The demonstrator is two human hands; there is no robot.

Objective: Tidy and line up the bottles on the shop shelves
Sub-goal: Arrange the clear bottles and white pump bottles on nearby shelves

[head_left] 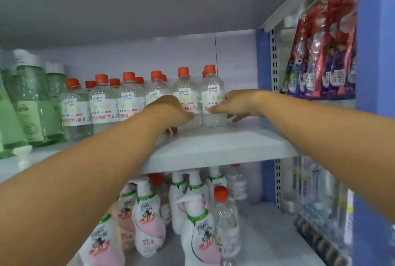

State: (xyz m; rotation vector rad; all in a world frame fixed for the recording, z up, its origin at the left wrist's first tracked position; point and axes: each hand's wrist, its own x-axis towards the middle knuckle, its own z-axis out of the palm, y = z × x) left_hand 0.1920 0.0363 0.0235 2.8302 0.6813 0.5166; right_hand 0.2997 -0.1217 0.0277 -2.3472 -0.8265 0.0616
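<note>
Both arms reached up to the white upper shelf [213, 148], where a row of clear bottles with orange caps [130, 99] stood two deep along the back. The left hand [171, 109] had gone in low at the front of the row, its back towards me, fingers curled downward around the base of a bottle I could barely see behind the wrist; a fingertip showed just above the shelf surface. How firmly it held I could not tell.

The right hand [235, 103] was at the end bottle [211, 99], the last one on the right of the row. Its thumb lay across the white label and the fingers wrapped round the far side, a narrow clasp on the bottle's middle. That bottle stood upright, touching its neighbour [186, 94], which rose between the two hands.

To the left stood taller green bottles [32, 103] with white caps. On the lower shelf, pink-and-white pump bottles [147, 218] were clustered loosely with another orange-capped clear bottle [224, 218] among them. Packets of toothbrushes [320, 56] hung at the right.
</note>
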